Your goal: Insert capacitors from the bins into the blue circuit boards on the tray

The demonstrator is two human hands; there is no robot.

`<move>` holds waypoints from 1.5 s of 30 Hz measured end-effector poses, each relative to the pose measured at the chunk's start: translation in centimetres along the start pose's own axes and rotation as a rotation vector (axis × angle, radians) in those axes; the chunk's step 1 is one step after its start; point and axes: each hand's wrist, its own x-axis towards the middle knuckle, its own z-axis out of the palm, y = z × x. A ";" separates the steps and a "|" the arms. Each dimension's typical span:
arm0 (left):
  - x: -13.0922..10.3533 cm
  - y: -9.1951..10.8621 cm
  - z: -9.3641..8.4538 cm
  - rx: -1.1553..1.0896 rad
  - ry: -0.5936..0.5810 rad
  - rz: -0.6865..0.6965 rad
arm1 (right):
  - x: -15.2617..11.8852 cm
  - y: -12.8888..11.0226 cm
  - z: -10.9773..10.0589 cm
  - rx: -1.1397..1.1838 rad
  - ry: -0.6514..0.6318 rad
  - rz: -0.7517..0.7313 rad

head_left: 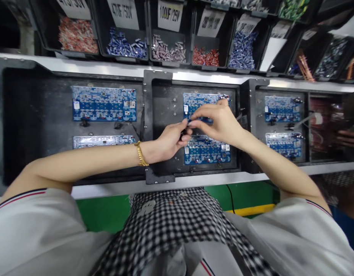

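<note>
My left hand [171, 141], a gold bracelet at its wrist, is closed over the middle black tray [162, 111]. Small dark pieces show between its curled fingers, too small to name. My right hand [223, 122] comes in from the other side, thumb and forefinger pinched together at the left fingertips. What it pinches is mostly hidden. Beneath and behind the hands lies a blue circuit board [198, 100], partly covered by the right hand. A second circuit board [207, 152] lies nearer to me in the same tray, its upper left edge behind my fingers.
To the left, another tray holds two circuit boards [104, 103]; a third tray on the right holds two more boards [282, 109]. Labelled bins of small parts [168, 50] line the back, including blue capacitors [127, 45]. Another person's hand [349, 138] is at the far right.
</note>
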 end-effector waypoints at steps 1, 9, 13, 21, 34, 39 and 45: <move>-0.1 -0.3 0.5 0.007 -0.039 -0.012 | -1.0 -0.3 -0.8 0.009 -0.008 -0.009; 0.2 -2.9 2.7 0.237 -0.164 -0.179 | -10.4 3.3 -2.8 -0.243 0.014 0.226; 0.8 -3.7 2.3 0.342 -0.157 -0.141 | -11.6 4.7 -0.5 -0.206 0.021 0.261; 0.8 -3.6 2.4 0.297 -0.125 -0.147 | -11.5 4.4 0.1 -0.206 0.033 0.276; 0.7 -3.9 2.7 0.295 -0.089 -0.155 | -10.8 2.3 -0.3 -0.073 0.164 0.323; -1.8 -3.5 2.4 0.289 -0.100 -0.155 | -8.9 -2.2 -1.0 0.080 0.108 0.127; -9.9 0.2 -6.6 0.566 0.001 -0.032 | -7.0 -3.3 2.1 -0.022 -0.088 0.004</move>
